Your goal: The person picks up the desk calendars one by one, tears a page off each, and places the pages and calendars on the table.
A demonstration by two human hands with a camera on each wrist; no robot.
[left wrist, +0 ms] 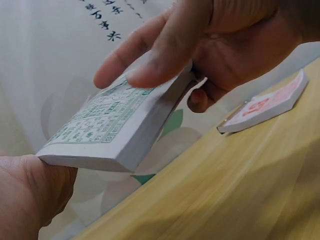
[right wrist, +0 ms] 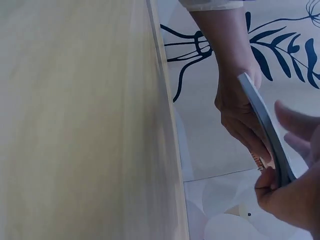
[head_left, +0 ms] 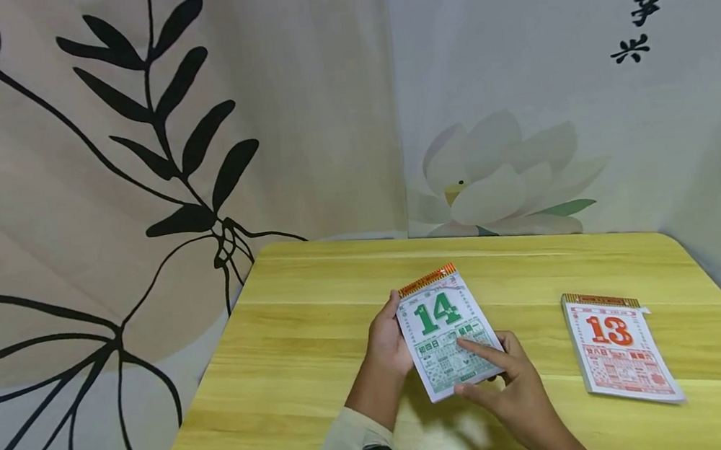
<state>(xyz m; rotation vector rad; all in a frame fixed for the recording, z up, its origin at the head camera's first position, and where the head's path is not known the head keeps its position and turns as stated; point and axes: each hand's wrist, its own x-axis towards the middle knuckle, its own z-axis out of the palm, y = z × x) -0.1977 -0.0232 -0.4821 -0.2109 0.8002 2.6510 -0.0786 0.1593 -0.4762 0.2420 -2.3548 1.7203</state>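
Seemingly partway through, the handling has the green-printed calendar pad (head_left: 446,343) lifted above the bench (head_left: 272,393), not yet set down; whether any leafing remains cannot be told. The left hand (head_left: 389,338) grips one side, the right hand (head_left: 516,387) pinches the lower opposite edge. It is a thick, slightly bowed paper block with a red-and-gold header strip (head_left: 427,280). Well to the right, a red-printed pad (head_left: 623,344) lies flat on smooth yellowish wood grain

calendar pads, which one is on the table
The pad with the red 13: it lies on the table, off to the right. The pad with the green 14 is held up by the left hand and right hand.
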